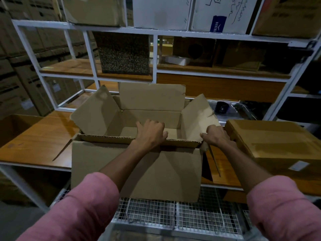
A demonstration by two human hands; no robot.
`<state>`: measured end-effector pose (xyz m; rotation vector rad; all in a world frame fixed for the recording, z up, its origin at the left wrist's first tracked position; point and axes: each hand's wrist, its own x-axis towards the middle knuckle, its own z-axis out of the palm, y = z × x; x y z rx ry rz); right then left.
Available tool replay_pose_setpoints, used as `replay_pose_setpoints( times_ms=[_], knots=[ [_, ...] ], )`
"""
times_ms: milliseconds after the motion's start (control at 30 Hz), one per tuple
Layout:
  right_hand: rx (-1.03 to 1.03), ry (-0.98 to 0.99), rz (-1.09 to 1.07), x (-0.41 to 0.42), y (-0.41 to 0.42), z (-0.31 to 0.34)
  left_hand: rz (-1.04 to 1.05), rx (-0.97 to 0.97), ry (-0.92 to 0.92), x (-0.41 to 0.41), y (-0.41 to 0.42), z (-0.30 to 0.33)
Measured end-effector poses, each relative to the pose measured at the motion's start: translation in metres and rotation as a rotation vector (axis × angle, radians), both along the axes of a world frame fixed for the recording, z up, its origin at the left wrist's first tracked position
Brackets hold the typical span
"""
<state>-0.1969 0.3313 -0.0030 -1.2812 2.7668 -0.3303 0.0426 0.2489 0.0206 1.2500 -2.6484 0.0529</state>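
Centre frame: left hand (150,134) is curling over the near edge of the open cardboard box (132,171). Right hand (218,136) is gripping its right corner, likely steadying it for loading.

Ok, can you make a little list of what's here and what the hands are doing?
box: cardboard, open, flaps up, on the shelf
inside: nothing visible
left hand: grips the box's near edge
right hand: holds its near right corner
closed box: lies to the right
mesh: below the shelf
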Motion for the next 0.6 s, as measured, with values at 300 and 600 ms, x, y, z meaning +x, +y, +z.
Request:
replay_pose_setpoints(
  times_ms=[300, 600],
  knots=[
    [-0.209, 0.127, 0.164, 0.022, 0.004, 0.022, -0.066, -0.075, 0.112, -0.006, 0.008, 0.006],
    [-0.399, 0.197, 0.285, 0.005, 0.033, 0.042, -0.214, -0.114, 0.297, -0.071, 0.042, 0.008]
  ],
)
